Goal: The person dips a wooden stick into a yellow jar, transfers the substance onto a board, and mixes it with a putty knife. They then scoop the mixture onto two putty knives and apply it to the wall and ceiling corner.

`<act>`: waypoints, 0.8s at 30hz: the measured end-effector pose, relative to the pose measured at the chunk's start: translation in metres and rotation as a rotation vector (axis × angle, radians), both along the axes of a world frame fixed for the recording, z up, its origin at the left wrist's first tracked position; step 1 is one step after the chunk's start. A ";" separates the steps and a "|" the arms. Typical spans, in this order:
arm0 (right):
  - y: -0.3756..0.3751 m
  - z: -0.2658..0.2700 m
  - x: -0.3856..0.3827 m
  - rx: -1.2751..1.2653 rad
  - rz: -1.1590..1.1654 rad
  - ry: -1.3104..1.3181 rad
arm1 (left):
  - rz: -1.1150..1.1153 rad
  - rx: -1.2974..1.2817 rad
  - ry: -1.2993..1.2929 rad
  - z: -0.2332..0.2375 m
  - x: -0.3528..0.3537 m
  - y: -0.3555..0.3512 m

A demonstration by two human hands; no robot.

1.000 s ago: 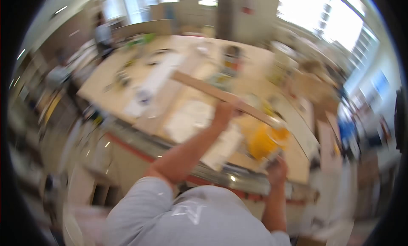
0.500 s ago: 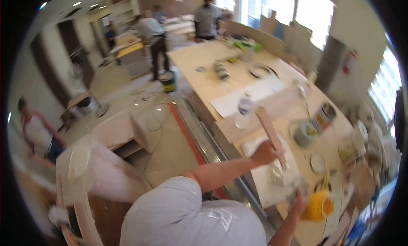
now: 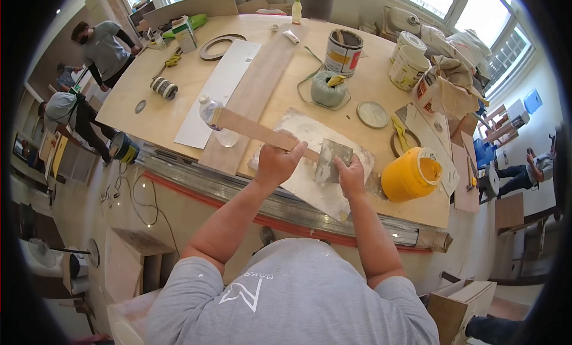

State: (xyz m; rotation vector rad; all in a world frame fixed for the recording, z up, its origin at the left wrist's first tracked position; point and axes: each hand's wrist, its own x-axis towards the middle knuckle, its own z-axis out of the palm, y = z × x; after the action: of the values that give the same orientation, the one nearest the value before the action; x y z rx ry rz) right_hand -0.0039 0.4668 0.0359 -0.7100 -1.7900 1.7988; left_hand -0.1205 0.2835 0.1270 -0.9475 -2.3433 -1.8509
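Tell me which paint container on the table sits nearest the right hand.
The yellow plastic bucket, just right of the right hand; the metal tin and white tubs stand far back.

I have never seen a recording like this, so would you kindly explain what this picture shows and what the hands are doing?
There is no machine here: a person works with bare hands. The one picture comes from a camera worn on the head, looking down, and its wide lens bends the edges. The grey shirt at the bottom is the wearer's own. The left hand grips a long thin wooden strip over the large plywood workbench. The right hand holds a flat grey metal scraper against a white-smeared board. Nearby stand a yellow plastic bucket, a clear plastic bottle and a round metal paint tin. Other people are at the far left.
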 end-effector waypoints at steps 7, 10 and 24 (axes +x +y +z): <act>-0.001 -0.002 0.003 0.327 -0.072 -0.175 | -0.035 -0.012 -0.055 0.000 -0.013 -0.005; -0.002 -0.003 0.003 0.260 -0.108 -0.091 | -0.025 -0.005 -0.114 0.001 -0.016 -0.004; 0.031 -0.028 0.003 0.674 0.021 -0.368 | -0.062 0.126 -0.029 -0.041 -0.017 -0.003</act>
State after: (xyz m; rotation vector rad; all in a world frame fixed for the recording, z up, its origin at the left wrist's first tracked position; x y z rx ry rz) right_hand -0.0014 0.4979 0.0077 -0.7610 -2.4539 0.9879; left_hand -0.1380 0.2807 0.0865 -0.9957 -2.2063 -2.0207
